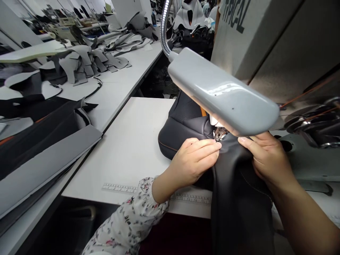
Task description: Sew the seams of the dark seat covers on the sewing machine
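A black leather seat cover with orange stitching lies under the sewing machine's presser foot and drapes over the table's front edge. Its padded, rounded part rests on the table to the left of the foot. My left hand is closed on the leather, fingertips together just in front of the foot; its thumb is mostly hidden. To the right of the foot, my right hand grips the cover, thumb on top and the other fingers partly underneath. The grey lamp hides the needle and part of the machine head.
A bendable metal neck carries the lamp close above my hands. The machine body and a handwheel-like metal part stand at right. A ruler strip runs along the table front. Grey cut pieces cover the left table.
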`<action>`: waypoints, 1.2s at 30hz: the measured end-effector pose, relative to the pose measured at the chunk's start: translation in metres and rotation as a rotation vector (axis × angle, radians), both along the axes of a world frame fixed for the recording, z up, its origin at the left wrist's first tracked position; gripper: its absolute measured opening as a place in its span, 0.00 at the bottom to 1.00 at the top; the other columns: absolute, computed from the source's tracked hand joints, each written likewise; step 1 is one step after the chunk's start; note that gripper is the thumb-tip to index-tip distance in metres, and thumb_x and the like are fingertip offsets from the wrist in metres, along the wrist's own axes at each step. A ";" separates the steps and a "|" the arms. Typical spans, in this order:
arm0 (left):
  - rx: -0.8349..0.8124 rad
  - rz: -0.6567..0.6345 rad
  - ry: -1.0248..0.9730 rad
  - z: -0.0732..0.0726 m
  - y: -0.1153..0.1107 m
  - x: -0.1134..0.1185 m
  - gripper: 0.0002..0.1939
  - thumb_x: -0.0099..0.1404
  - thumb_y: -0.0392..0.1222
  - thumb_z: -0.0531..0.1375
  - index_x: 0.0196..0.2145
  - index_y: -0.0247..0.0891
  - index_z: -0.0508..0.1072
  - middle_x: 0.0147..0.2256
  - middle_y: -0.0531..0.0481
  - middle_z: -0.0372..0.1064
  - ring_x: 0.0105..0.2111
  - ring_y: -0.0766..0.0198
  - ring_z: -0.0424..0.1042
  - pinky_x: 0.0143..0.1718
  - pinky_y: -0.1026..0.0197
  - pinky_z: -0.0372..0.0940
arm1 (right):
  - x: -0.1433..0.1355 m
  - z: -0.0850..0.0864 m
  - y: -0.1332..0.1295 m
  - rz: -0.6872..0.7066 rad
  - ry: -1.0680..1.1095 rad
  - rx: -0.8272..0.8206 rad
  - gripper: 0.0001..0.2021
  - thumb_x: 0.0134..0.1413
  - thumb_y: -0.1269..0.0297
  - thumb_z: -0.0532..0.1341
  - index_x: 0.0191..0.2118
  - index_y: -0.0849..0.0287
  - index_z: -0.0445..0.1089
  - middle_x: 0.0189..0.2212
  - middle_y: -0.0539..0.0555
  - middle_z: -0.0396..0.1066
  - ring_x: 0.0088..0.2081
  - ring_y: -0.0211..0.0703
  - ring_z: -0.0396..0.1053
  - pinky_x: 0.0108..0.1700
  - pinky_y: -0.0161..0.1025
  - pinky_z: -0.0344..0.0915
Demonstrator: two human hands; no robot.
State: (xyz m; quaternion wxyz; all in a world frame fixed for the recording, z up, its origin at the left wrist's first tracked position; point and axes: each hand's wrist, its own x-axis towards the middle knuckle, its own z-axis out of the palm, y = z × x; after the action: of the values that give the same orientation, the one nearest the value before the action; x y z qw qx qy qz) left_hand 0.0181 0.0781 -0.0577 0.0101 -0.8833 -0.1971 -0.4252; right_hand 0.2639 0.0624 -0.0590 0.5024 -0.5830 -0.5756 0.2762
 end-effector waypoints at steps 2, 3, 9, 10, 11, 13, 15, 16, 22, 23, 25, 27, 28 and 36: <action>-0.005 -0.029 -0.017 -0.001 0.002 0.000 0.12 0.80 0.34 0.51 0.49 0.34 0.74 0.52 0.44 0.80 0.56 0.56 0.76 0.49 0.55 0.64 | -0.001 -0.002 0.002 0.004 0.043 0.007 0.11 0.61 0.57 0.66 0.47 0.50 0.80 0.45 0.51 0.81 0.50 0.53 0.77 0.59 0.50 0.69; -0.007 -0.042 -0.021 -0.002 0.003 -0.001 0.12 0.80 0.34 0.51 0.50 0.33 0.74 0.52 0.43 0.80 0.55 0.56 0.76 0.49 0.54 0.65 | -0.001 -0.003 0.002 0.014 0.047 0.002 0.11 0.61 0.58 0.66 0.47 0.49 0.81 0.45 0.50 0.81 0.51 0.52 0.77 0.61 0.50 0.68; -0.021 -0.081 -0.044 -0.005 0.007 -0.003 0.11 0.80 0.35 0.52 0.51 0.35 0.74 0.52 0.45 0.80 0.53 0.56 0.77 0.49 0.55 0.68 | 0.002 0.000 0.002 0.039 0.005 -0.030 0.09 0.62 0.58 0.65 0.44 0.48 0.83 0.45 0.50 0.82 0.52 0.53 0.77 0.65 0.53 0.65; -0.027 -0.084 -0.050 -0.005 0.007 -0.003 0.11 0.79 0.35 0.53 0.51 0.35 0.74 0.52 0.45 0.80 0.53 0.56 0.77 0.50 0.55 0.69 | 0.002 0.001 0.002 0.044 0.001 -0.031 0.10 0.62 0.58 0.65 0.45 0.47 0.83 0.45 0.49 0.82 0.52 0.53 0.77 0.66 0.54 0.65; -0.032 -0.086 -0.055 -0.005 0.007 -0.003 0.11 0.79 0.35 0.54 0.51 0.35 0.74 0.52 0.45 0.80 0.53 0.56 0.77 0.50 0.55 0.70 | 0.002 0.002 0.002 0.052 -0.004 -0.034 0.10 0.61 0.58 0.65 0.45 0.46 0.83 0.46 0.49 0.82 0.52 0.53 0.77 0.66 0.55 0.64; -0.047 -0.085 -0.066 -0.005 0.007 -0.003 0.10 0.78 0.34 0.55 0.51 0.35 0.75 0.52 0.45 0.80 0.54 0.56 0.77 0.53 0.54 0.71 | 0.002 0.006 0.003 0.069 -0.032 -0.048 0.10 0.61 0.58 0.65 0.44 0.46 0.83 0.46 0.49 0.82 0.52 0.53 0.77 0.67 0.56 0.64; -0.066 -0.094 -0.067 -0.004 0.007 -0.003 0.10 0.78 0.35 0.55 0.50 0.35 0.75 0.53 0.45 0.80 0.54 0.57 0.78 0.54 0.54 0.71 | 0.002 0.009 0.005 0.072 -0.061 -0.065 0.11 0.59 0.57 0.64 0.43 0.46 0.84 0.46 0.49 0.82 0.51 0.54 0.77 0.66 0.57 0.64; -0.076 -0.102 -0.066 -0.004 0.007 -0.003 0.10 0.78 0.35 0.55 0.50 0.35 0.76 0.52 0.45 0.80 0.54 0.57 0.78 0.55 0.55 0.71 | 0.001 0.010 0.005 0.063 -0.066 -0.071 0.11 0.59 0.57 0.64 0.43 0.47 0.84 0.46 0.50 0.82 0.51 0.54 0.77 0.65 0.57 0.65; -0.182 -0.176 -0.091 -0.001 0.012 -0.005 0.10 0.78 0.38 0.55 0.44 0.37 0.77 0.50 0.47 0.81 0.52 0.61 0.79 0.56 0.57 0.69 | -0.001 0.008 0.007 -0.038 -0.030 -0.090 0.13 0.54 0.54 0.65 0.41 0.48 0.84 0.45 0.51 0.83 0.52 0.56 0.77 0.63 0.58 0.66; -0.195 -0.192 -0.088 0.000 0.012 -0.005 0.09 0.78 0.37 0.55 0.43 0.37 0.76 0.49 0.47 0.82 0.52 0.61 0.79 0.56 0.57 0.69 | -0.002 0.007 0.007 -0.045 -0.041 -0.083 0.13 0.54 0.54 0.65 0.42 0.47 0.84 0.45 0.51 0.83 0.52 0.56 0.77 0.63 0.57 0.66; -0.218 -0.210 -0.080 0.000 0.013 -0.007 0.09 0.77 0.36 0.55 0.42 0.37 0.76 0.50 0.48 0.82 0.52 0.61 0.79 0.56 0.57 0.69 | -0.003 0.006 0.006 -0.053 -0.072 -0.064 0.13 0.56 0.55 0.64 0.43 0.47 0.84 0.45 0.51 0.82 0.51 0.55 0.77 0.62 0.56 0.67; -0.241 -0.220 -0.073 0.000 0.014 -0.008 0.10 0.77 0.36 0.54 0.43 0.38 0.76 0.51 0.48 0.81 0.53 0.61 0.78 0.57 0.57 0.68 | -0.004 0.005 0.006 -0.061 -0.090 -0.047 0.13 0.57 0.56 0.63 0.43 0.47 0.84 0.45 0.51 0.82 0.51 0.55 0.77 0.61 0.55 0.67; -0.251 -0.224 -0.067 -0.001 0.015 -0.008 0.10 0.78 0.36 0.54 0.43 0.38 0.76 0.51 0.48 0.81 0.53 0.61 0.78 0.58 0.56 0.68 | -0.004 0.005 0.006 -0.062 -0.092 -0.039 0.12 0.58 0.56 0.63 0.44 0.47 0.84 0.45 0.51 0.82 0.51 0.54 0.77 0.61 0.55 0.67; -0.264 -0.223 -0.066 -0.004 0.024 -0.006 0.10 0.77 0.37 0.55 0.43 0.40 0.77 0.51 0.49 0.81 0.50 0.59 0.78 0.57 0.53 0.67 | -0.005 0.000 0.014 -0.061 -0.131 0.077 0.12 0.59 0.56 0.63 0.42 0.51 0.83 0.42 0.52 0.83 0.48 0.54 0.79 0.59 0.54 0.70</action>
State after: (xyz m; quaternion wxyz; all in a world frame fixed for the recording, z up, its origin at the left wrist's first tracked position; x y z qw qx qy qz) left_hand 0.0122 0.1016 -0.0618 -0.1597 -0.8790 -0.1523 -0.4227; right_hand 0.2588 0.0766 -0.0594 0.4940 -0.5975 -0.5992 0.1998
